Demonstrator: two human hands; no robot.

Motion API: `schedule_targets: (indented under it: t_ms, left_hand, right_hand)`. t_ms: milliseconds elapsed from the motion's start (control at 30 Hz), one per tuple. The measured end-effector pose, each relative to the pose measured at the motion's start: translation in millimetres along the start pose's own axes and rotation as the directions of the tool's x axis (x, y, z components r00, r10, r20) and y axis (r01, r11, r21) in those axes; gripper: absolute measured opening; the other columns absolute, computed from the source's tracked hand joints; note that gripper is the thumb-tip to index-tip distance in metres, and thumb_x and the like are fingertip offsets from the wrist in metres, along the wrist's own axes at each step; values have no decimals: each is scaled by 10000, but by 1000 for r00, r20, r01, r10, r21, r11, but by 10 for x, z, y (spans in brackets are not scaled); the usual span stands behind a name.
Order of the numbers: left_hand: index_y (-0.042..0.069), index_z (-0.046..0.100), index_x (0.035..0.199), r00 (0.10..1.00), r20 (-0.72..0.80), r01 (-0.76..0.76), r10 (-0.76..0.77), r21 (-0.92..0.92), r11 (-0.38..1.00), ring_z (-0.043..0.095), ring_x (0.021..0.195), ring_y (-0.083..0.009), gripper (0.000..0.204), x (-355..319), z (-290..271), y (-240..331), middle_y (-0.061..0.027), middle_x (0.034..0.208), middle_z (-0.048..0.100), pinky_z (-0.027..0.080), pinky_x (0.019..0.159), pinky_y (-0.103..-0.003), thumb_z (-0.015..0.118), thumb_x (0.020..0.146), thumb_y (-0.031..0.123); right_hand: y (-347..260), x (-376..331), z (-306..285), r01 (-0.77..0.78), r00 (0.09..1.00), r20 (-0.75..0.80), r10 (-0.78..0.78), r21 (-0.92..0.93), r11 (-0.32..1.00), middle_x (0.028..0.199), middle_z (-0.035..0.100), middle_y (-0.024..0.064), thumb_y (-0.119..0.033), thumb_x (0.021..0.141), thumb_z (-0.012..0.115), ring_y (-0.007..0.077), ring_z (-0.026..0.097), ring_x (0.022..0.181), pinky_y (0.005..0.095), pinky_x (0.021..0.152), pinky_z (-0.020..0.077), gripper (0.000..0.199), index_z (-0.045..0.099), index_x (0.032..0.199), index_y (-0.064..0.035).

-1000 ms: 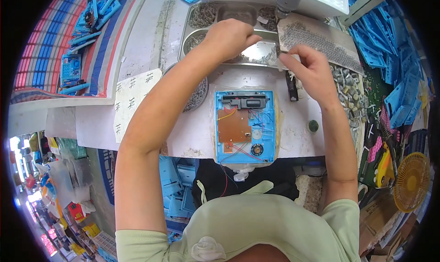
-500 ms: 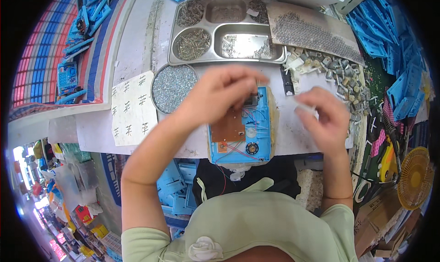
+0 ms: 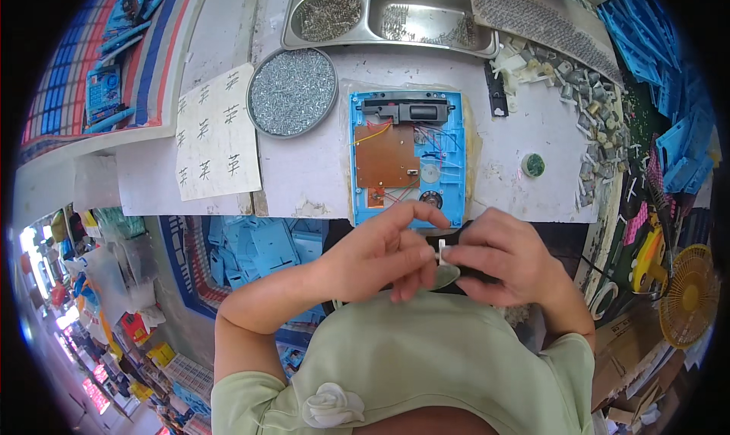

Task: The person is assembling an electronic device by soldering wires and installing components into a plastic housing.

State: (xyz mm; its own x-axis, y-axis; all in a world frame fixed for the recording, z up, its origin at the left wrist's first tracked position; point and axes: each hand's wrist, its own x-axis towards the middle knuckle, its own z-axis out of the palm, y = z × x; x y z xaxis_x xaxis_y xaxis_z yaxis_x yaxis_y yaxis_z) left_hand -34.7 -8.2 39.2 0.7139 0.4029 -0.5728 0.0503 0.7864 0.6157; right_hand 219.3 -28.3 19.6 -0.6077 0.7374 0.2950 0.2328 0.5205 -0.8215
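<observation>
In front of my chest, my left hand (image 3: pixel 384 256) and my right hand (image 3: pixel 502 258) meet near the table's front edge. A small white plastic part (image 3: pixel 442 251) is pinched in my right fingers. The curled fingertips of my left hand press against its other side, with the index finger stretched above. Just beyond lies an open blue plastic case half (image 3: pixel 457 157). It holds a brown circuit board (image 3: pixel 384 165), a black motor housing (image 3: pixel 411 111), a round speaker (image 3: pixel 430 200) and thin coloured wires. My left index finger overlaps its near edge.
A round dish of small screws (image 3: pixel 293 93) stands left of the case. Behind are a metal compartment tray (image 3: pixel 357 46) with springs and a heap of small motors (image 3: pixel 585 123). A small green round pot (image 3: pixel 533 165) sits to the right. Blue casings (image 3: pixel 262 245) lie below the table.
Both hands have come back toward my body and together, uncovering the motor housing and the green pot. My right hand brought the white part along. The view has shifted.
</observation>
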Motion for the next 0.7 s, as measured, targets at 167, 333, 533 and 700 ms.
schedule_targets:
  t_ms: [167,333,533,700]
  left_hand:
    - [58,683,1142,832,52,-325,553,853,409,692,706,-160,192,201,-191,127,-64,824,690,516,610,-323,679,953,92]
    - [81,708,1086,786,267,-175,558,961,-213,707,825,-290,244,696,-258,306,-90,879,721,557,697,-406,740,845,109]
    - [83,707,1048,847,276,-204,455,958,-202,704,842,-319,225,827,-347,404,-93,844,701,557,714,-449,745,842,165]
    - [80,679,952,806,309,-214,505,947,-239,704,800,-298,156,935,-359,380,-86,825,693,552,666,-436,744,838,164]
  right_hand:
    - [188,-367,134,-48,984,-99,151,664,746,1000,693,170,-21,837,720,267,640,803,360,689,517,285,738,1113,46]
    - [209,-461,211,19,945,-176,275,871,491,1011,697,200,-82,873,760,269,646,853,367,720,509,282,724,1106,72]
    - [275,-584,133,-4,912,-201,358,867,498,1029,694,181,-59,818,807,262,641,896,380,786,496,352,691,1119,83]
    - [403,-635,-59,-159,880,-170,443,773,614,1050,693,161,11,808,803,227,654,963,332,832,508,368,667,1142,80]
